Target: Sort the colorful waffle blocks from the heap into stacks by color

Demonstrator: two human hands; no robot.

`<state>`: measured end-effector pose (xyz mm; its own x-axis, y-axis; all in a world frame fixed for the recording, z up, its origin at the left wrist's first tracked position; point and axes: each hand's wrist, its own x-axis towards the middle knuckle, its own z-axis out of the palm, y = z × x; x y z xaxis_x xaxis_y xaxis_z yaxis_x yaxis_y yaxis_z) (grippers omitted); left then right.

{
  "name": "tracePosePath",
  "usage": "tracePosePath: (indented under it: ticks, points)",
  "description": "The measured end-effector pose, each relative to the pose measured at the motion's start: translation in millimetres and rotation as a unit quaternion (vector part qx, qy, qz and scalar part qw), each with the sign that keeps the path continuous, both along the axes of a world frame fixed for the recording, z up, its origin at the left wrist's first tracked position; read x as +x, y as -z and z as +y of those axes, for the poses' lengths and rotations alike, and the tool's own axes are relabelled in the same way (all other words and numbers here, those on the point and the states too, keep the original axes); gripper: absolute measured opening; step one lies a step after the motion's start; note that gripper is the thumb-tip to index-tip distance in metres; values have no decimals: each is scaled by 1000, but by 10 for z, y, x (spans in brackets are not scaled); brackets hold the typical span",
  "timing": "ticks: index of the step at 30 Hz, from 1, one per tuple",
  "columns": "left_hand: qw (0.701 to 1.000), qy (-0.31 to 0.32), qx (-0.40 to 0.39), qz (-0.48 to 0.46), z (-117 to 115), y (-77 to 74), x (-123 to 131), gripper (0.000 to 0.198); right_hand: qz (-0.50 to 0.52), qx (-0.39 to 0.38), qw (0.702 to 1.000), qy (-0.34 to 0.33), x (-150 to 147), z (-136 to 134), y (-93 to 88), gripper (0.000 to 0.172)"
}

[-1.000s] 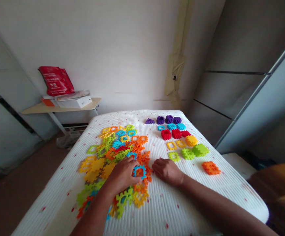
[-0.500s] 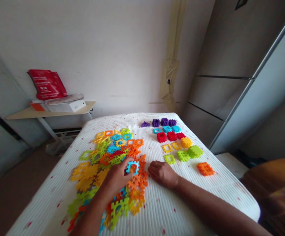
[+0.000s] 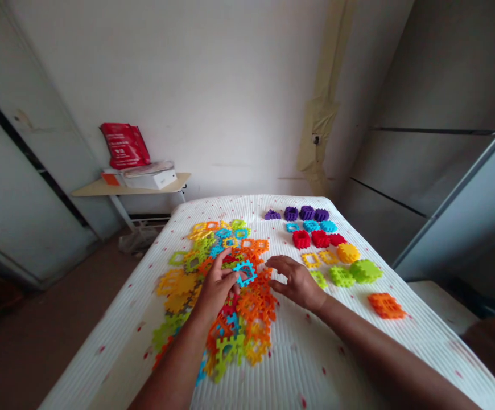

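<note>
Blue waffle block [image 3: 244,273] sits pinched at its edge in the closed grip of the left hand [image 3: 217,287], lifted just above the mixed heap [image 3: 254,304], while the open, empty right hand [image 3: 296,282] hovers alongside, and colour-grouped rows [image 3: 320,239] lie apart on the white ribbed mattress [image 3: 316,364], apparently to prevent remixing.

Bare L hand [image 3: 215,287], L forearm [image 3: 173,361], R hand [image 3: 296,282], R forearm [image 3: 379,353]

Left forearm [image 3: 168,364] and right forearm [image 3: 384,347] leave the frame at six o'clock; the red bag's print [image 3: 122,151], at eleven, is unreadably small.
</note>
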<state>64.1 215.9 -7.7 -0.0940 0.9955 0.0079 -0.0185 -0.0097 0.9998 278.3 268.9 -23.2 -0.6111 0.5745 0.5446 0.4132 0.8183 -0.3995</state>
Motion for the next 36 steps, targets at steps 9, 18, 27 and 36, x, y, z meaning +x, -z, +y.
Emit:
tracePosePath:
  ticks: [9,18,27,36]
  points:
    - [1000,13,-13,-22,-25,-16,49,85,-155,29,987,-30,-462,-18,-240,53]
    - [995,-60,32,80,31,47,-85,62,-177,24,984,-8,-316,409,-521,46]
    - [795,-139,86,584,111,73,-359,32,-342,-57,883,315,229,1716,-1031,50]
    - [766,-72,4,639,110,110,-309,36,-449,-124,837,287,87,2056,-653,47]
